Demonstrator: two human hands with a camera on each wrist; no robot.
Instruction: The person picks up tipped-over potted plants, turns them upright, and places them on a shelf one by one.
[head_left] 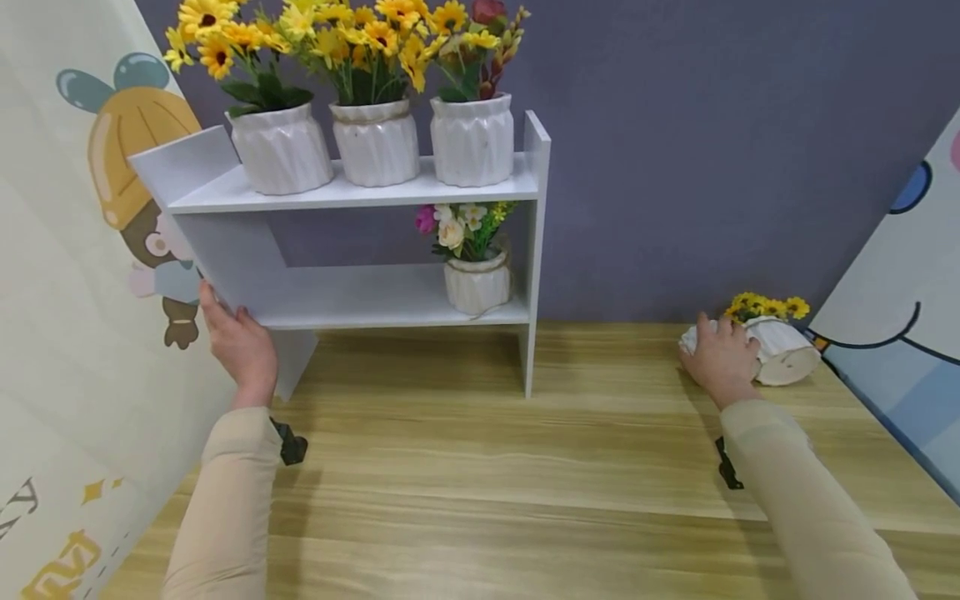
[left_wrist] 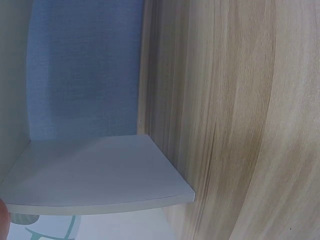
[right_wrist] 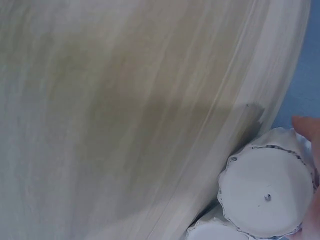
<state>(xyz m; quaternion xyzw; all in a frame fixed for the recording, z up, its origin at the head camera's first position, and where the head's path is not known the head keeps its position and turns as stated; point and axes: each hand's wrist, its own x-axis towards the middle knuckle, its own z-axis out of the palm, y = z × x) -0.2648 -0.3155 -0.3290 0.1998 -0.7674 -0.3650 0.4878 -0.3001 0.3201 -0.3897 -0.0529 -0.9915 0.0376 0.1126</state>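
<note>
On the left, a white two-tier shelf (head_left: 360, 321) stands on the wooden table. My left hand (head_left: 243, 350) holds its left side panel near the lower tier, with a finger along the outer face. In the left wrist view only a bit of that hand (left_wrist: 4, 220) shows at the panel's front edge. Far to the right, my right hand (head_left: 720, 358) grips a white ridged flower pot (head_left: 688, 337), which lies tipped over. Its round base (right_wrist: 267, 192) faces the right wrist camera. Beside it lies another white pot (head_left: 783, 346), near yellow flowers (head_left: 765, 307).
Three white pots with mostly yellow flowers, among them a middle pot (head_left: 375, 146), stand on the top tier. A pot with pink and white flowers (head_left: 478, 283) stands on the lower tier, at its right end. A grey-purple wall (head_left: 675, 167) rises behind; printed panels (head_left: 75, 292) flank the table.
</note>
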